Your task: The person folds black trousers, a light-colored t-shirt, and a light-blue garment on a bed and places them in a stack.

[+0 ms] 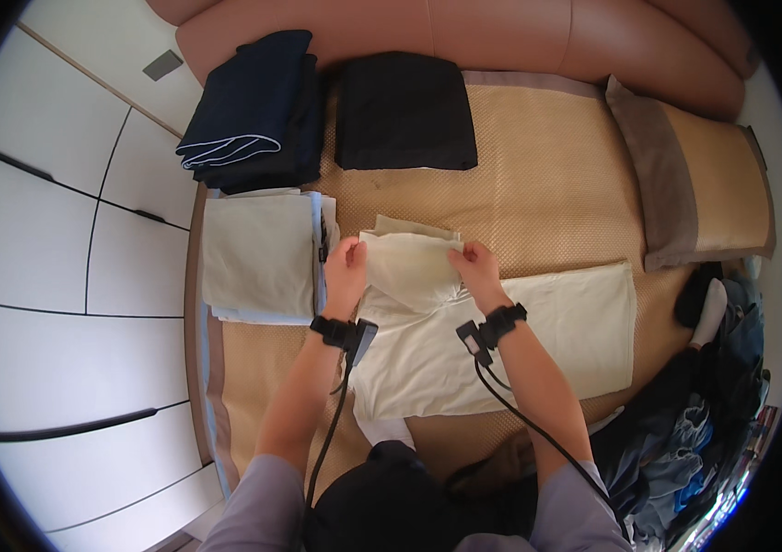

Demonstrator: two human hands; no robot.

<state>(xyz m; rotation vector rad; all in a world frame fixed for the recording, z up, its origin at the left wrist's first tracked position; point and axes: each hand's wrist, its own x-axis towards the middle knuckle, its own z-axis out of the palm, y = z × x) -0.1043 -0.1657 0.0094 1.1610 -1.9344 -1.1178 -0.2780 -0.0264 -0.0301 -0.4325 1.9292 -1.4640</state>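
Observation:
A pale cream shirt (538, 331) lies spread on the woven mat, its long straight hem toward the right. At its upper left, a sleeve-like part of the shirt is raised and folded between my hands. My left hand (346, 269) pinches the left corner of that part, fingers closed. With thumb and fingers pressed together, my right hand (477, 271) grips the opposite corner. The cloth between the hands sags a little and overlaps the shirt's body. A white patch of cloth (386, 431) sticks out below the shirt, close to me.
Folded light clothes (262, 248) are stacked left of my left hand. Behind them are dark navy clothes (243, 101) and a folded black garment (405, 115). A tan pillow (713, 184) lies far right, above a heap of dark clothes (667, 442). White cabinets (32, 239) line the left side.

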